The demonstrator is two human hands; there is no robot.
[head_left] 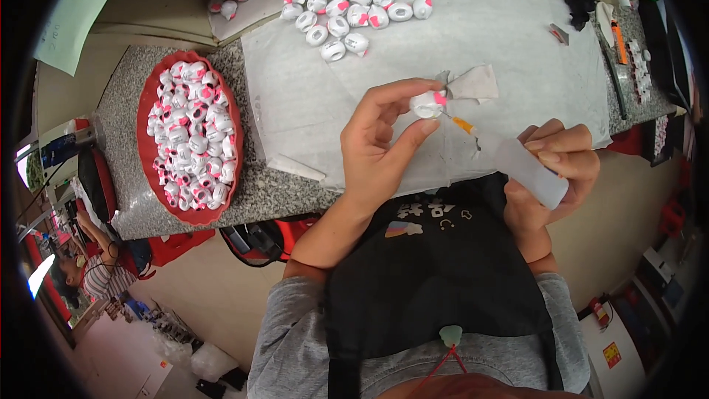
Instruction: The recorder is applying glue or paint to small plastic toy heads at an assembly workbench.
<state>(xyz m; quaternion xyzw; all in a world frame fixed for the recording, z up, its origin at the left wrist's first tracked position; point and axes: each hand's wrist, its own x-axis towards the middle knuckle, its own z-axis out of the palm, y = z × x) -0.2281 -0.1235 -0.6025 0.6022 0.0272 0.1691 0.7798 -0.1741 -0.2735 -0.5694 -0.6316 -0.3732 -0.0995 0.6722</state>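
Between the thumb and forefinger of my left hand (377, 137) is a small round white piece with a pink bow (426, 106). My right hand (560, 157) is wrapped round a translucent white squeeze bottle (530, 175). An orange needle tip (464, 125) on the bottle's end points at the piece, its thin point close to the piece's right side. I cannot tell whether they touch. Just behind the piece lies a crumpled white wipe (474, 83). Both hands are above the white paper sheet (532, 52) that covers the worktop.
A red scalloped tray (238, 133) full of similar white-and-pink pieces stands at the left on the granite worktop (255, 203). More pieces (337, 7) lie at the back. A rolled paper strip (295, 167) rests near the front edge. Tools, one an orange cutter (619, 43), lie right. A person (103, 258) sits far left.
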